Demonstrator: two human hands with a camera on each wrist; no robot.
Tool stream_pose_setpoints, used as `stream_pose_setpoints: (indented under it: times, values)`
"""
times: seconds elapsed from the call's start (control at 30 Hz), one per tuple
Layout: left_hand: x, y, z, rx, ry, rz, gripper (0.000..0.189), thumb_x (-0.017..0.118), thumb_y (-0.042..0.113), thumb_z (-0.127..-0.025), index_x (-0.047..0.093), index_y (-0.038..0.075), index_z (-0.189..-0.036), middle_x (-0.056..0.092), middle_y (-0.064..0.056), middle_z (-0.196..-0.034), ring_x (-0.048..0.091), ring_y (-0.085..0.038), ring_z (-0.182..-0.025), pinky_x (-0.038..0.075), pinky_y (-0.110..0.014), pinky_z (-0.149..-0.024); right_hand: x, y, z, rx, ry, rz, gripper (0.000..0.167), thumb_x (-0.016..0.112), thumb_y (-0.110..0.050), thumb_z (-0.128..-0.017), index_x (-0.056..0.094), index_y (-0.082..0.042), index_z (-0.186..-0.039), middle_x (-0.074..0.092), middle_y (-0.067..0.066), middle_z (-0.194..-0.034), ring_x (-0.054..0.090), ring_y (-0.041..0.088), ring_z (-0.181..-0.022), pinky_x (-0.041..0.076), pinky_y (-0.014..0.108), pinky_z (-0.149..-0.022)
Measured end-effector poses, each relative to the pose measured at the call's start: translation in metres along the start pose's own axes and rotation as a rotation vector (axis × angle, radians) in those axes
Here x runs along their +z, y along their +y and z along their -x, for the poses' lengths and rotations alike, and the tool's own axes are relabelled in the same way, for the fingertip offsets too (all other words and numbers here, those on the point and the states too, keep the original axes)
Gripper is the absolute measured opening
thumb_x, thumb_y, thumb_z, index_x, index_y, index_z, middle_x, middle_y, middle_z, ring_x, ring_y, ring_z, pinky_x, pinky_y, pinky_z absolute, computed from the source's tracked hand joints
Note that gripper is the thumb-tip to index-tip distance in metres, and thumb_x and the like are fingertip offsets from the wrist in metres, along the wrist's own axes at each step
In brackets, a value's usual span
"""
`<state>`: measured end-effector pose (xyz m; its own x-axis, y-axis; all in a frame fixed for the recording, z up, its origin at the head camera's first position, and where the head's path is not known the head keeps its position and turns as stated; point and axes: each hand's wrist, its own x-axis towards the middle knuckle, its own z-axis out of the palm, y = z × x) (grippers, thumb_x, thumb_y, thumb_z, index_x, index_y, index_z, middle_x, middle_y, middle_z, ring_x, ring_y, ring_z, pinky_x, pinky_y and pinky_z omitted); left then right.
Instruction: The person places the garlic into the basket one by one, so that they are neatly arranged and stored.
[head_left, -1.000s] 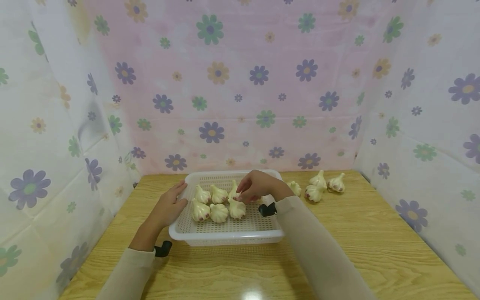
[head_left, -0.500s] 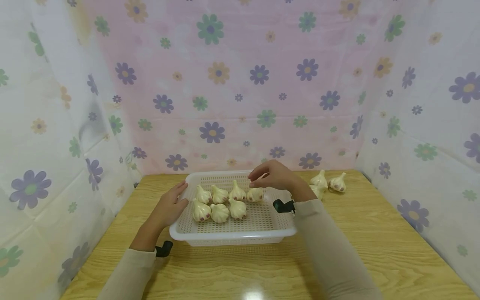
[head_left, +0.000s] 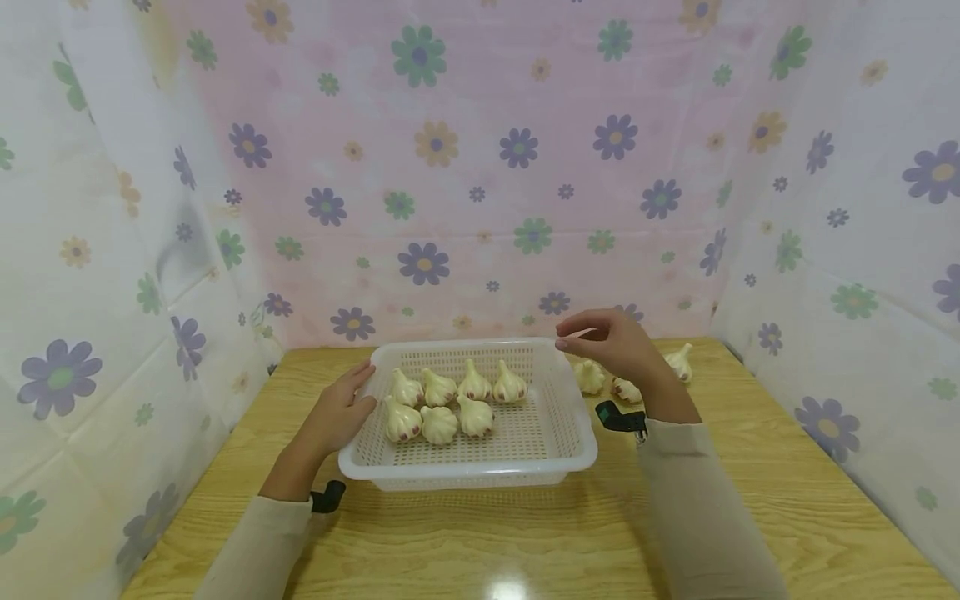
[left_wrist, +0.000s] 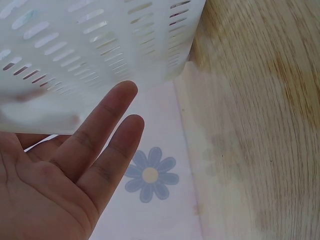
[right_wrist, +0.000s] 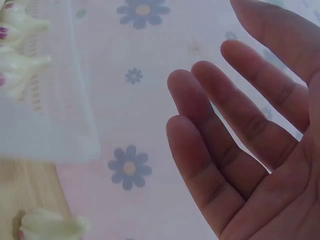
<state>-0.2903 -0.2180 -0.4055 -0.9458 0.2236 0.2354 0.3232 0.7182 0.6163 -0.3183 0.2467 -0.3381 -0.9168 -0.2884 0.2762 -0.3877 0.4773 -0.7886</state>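
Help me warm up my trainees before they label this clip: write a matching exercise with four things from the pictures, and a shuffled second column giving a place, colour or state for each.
Column one
1. Garlic
2. Left hand
3. Basket
4. Right hand

Column two
A. Raised at the basket's right, holding nothing
B. White, with slotted walls
C. Some inside the basket, some on the table
D. At the basket's left end

Pairs: 1-C, 2-D, 3-B, 4-A

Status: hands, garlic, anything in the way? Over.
Left hand at left rim of basket. Right hand empty, near basket's far right corner. Seven garlic bulbs in basket. Right hand partly hides loose bulbs on table.
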Motion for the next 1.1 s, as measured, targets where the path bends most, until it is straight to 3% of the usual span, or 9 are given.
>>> stream_pose_setpoints:
  times: [0.23,0.4,0.63,0.83,0.97,1.1]
  values:
    - [0.0,0.001,0.001,-0.007,-0.007,0.009,0.062,0.05,0.016,-0.101,0.036,-0.002,-0.159,0.027,-0.017,-0.17,0.028,-0.046,-0.154,0.029,-0.063,-0.121,-0.006,0.021,0.019,0.03,0.142,-0.066,0.045,0.075,-0.045,-0.093,0.072,-0.018,-0.129,0.068,0.011,-0.133,0.075,0.015,-0.101,0.062,0.031,-0.085]
    - [-0.001,0.0,0.001,-0.011,-0.009,0.013,0.063,0.049,0.017,-0.101,0.035,-0.002,-0.159,0.026,-0.016,-0.17,0.027,-0.046,-0.154,0.029,-0.063,-0.121,-0.01,0.036,0.02,0.069,0.156,-0.072,0.059,0.073,-0.048,-0.093,0.062,-0.019,-0.143,0.058,0.01,-0.147,0.075,0.012,-0.101,0.063,0.036,-0.086]
    - [-0.001,0.001,0.002,-0.029,-0.018,0.022,0.063,0.05,0.018,-0.101,0.035,-0.002,-0.159,0.025,-0.016,-0.17,0.026,-0.046,-0.155,0.028,-0.063,-0.121,-0.004,0.078,0.02,0.203,0.127,-0.141,0.072,0.074,-0.042,-0.095,0.045,-0.018,-0.157,0.042,0.01,-0.163,0.077,0.029,-0.102,0.064,0.035,-0.08]
    - [-0.001,0.001,0.003,-0.024,-0.011,0.027,0.063,0.05,0.016,-0.101,0.035,-0.003,-0.158,0.026,-0.017,-0.17,0.027,-0.047,-0.154,0.029,-0.063,-0.12,0.007,0.101,0.019,0.274,0.094,-0.165,0.078,0.076,-0.041,-0.093,0.041,-0.021,-0.16,0.038,0.011,-0.166,0.077,0.035,-0.099,0.064,0.045,-0.082]
    - [-0.002,0.002,0.003,-0.018,-0.008,0.023,0.062,0.05,0.015,-0.101,0.036,-0.002,-0.159,0.026,-0.017,-0.17,0.026,-0.047,-0.154,0.029,-0.063,-0.121,0.016,0.11,0.019,0.277,0.067,-0.159,0.08,0.077,-0.041,-0.092,0.04,-0.019,-0.16,0.039,0.016,-0.164,0.077,0.034,-0.093,0.064,0.043,-0.077]
    - [-0.002,0.003,0.002,-0.014,-0.009,0.011,0.062,0.05,0.015,-0.101,0.036,-0.002,-0.159,0.027,-0.017,-0.17,0.026,-0.046,-0.154,0.027,-0.063,-0.122,0.025,0.118,0.018,0.296,0.05,-0.128,0.082,0.077,-0.037,-0.093,0.037,-0.015,-0.161,0.064,0.025,-0.137,0.078,0.028,-0.083,0.064,0.041,-0.07]
